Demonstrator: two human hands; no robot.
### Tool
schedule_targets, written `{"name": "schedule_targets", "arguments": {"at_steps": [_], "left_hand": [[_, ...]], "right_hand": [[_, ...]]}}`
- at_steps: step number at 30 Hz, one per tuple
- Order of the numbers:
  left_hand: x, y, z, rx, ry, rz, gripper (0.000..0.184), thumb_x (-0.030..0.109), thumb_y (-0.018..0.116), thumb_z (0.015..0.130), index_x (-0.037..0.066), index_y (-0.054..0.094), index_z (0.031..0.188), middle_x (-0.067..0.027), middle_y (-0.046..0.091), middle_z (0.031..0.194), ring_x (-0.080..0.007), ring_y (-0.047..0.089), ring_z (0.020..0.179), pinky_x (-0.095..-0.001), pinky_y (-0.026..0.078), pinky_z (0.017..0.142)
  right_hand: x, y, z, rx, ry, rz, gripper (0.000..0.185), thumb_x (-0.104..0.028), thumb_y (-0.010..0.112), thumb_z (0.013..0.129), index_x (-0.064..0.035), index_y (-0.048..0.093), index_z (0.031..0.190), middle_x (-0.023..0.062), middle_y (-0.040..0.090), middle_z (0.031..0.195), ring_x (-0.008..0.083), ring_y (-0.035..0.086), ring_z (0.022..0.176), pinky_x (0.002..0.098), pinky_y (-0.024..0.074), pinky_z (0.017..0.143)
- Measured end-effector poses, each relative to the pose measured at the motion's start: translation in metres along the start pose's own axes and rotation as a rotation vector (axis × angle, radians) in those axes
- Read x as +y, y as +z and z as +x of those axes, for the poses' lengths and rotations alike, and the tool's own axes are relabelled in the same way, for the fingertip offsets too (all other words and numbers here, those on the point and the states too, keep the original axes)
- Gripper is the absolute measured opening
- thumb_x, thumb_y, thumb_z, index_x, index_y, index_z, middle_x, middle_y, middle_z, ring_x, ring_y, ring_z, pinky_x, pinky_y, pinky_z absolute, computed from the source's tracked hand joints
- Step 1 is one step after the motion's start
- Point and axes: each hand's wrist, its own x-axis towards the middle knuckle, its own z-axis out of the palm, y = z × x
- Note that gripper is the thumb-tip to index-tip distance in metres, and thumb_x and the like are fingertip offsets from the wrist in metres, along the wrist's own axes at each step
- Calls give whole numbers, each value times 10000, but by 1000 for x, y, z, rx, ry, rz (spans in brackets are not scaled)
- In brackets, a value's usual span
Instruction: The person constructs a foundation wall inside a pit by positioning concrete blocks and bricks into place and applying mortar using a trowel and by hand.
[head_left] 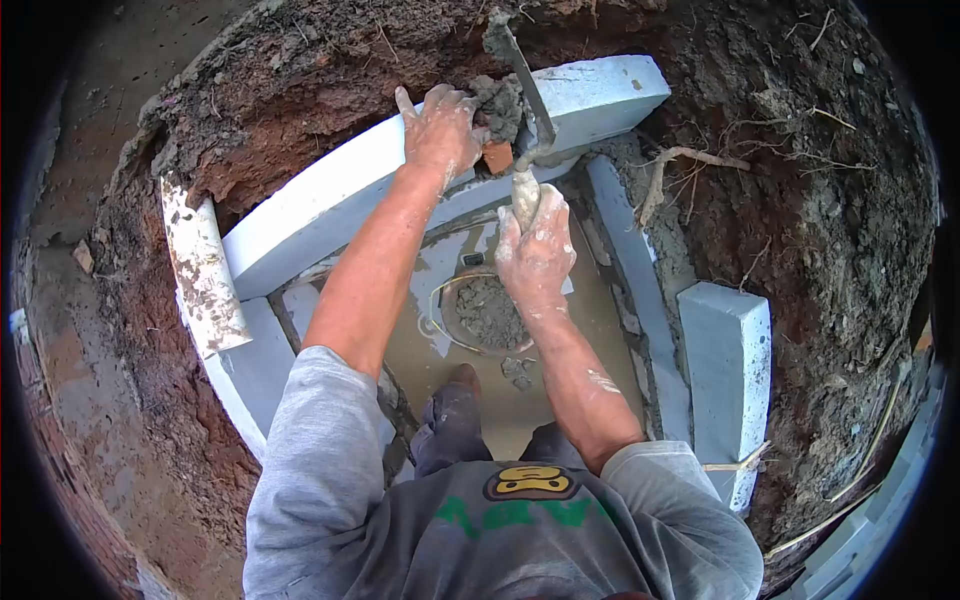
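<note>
My right hand (537, 247) is wrapped around the mortar-smeared handle of a trowel (532, 95). The blade points up and away, over the gap between two pale blocks. My left hand (440, 128) rests with fingers apart on the end of the long left block (320, 200), beside a lump of grey mortar (498, 105). On the gap's other side lies the right block (600, 95). A piece of red brick (497, 156) shows low in the gap, just beyond the handle. Part of the left fingertips is hard to make out against the mortar.
Muddy water (430, 380) covers the pit floor around my feet. A bucket of mortar (490, 312) stands in it. Another block (725, 370) sits on the right wall, and a dirty white pipe (205, 270) leans at left. Soil banks with roots (670, 170) surround the pit.
</note>
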Motion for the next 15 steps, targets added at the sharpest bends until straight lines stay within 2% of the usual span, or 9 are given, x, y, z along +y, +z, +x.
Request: {"name": "schedule_targets", "arguments": {"at_steps": [5, 6, 9, 13, 15], "left_hand": [[-1, 4, -1, 28, 8, -26, 529, 381, 636, 813, 140, 536, 1273, -75, 477, 1355, -222, 338, 1327, -622, 67, 1105], [-1, 3, 1, 31, -3, -22, 526, 378, 638, 812, 145, 537, 1272, -74, 475, 1359, -221, 334, 1330, -619, 66, 1106], [1, 4, 1, 32, -19, -1, 522, 371, 647, 807, 156, 537, 1270, -72, 470, 1366, -220, 326, 1337, -616, 67, 1109], [-1, 8, 1, 37, -22, 14, 529, 367, 660, 799, 157, 537, 1269, -78, 471, 1366, -221, 321, 1342, -617, 72, 1106], [0, 8, 1, 27, -23, 1, 529, 367, 661, 800, 159, 536, 1270, -80, 470, 1368, -223, 320, 1344, -617, 74, 1106]], "right_hand": [[25, -9, -28, -87, 27, 33, 514, -173, 651, 811, 6, 401, 1223, 229, 512, 1056, 426, 551, 924, 483, 467, 745], [34, -2, -33, -56, -34, -11, 508, -170, 650, 812, 3, 402, 1221, 228, 513, 1059, 421, 554, 920, 481, 467, 744], [34, 1, -24, -265, 107, -66, 496, -174, 644, 818, -9, 404, 1220, 220, 517, 1047, 414, 557, 925, 481, 469, 746], [28, -2, -23, -101, 34, -3, 467, -188, 627, 832, -37, 404, 1214, 203, 522, 1028, 407, 567, 916, 490, 471, 737], [28, 1, -22, -225, 93, -51, 452, -177, 616, 830, -5, 412, 1195, 211, 501, 1030, 405, 567, 908, 489, 490, 702]]}}
